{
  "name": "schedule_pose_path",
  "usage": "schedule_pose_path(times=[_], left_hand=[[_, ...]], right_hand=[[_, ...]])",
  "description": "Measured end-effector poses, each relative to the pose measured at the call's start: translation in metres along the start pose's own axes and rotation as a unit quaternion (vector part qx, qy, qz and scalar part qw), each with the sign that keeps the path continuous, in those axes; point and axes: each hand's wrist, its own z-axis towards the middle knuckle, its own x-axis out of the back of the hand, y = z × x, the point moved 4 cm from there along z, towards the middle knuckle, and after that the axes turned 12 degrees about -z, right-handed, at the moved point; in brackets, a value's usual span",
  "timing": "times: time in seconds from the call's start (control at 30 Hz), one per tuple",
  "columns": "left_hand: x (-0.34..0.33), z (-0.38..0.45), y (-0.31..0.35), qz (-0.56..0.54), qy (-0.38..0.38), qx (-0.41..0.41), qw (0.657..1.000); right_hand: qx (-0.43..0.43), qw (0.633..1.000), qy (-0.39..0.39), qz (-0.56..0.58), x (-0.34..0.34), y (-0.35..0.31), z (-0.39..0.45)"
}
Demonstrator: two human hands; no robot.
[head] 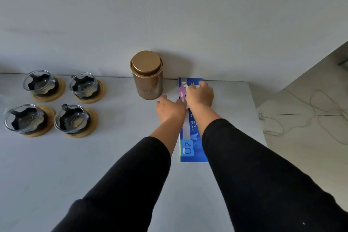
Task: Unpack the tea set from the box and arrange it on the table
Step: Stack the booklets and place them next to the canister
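gold tin: round gold metal tea tin stood upright at the table's far edge.
cups: four glass cups on round wooden coasters sat well left of the tin.
hands: left hand and right hand, just right of the tin, rested on a blue printed booklet; grip could not be told.
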Motion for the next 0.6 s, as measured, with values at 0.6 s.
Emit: schedule_pose_path(times=[0.6], left_hand=[[0.082,0.064,0.040,-0.087,-0.026,-0.215,0.972]], right_hand=[[0.269,0.936,0.018,-0.228,-0.019,-0.126,-0.036]])
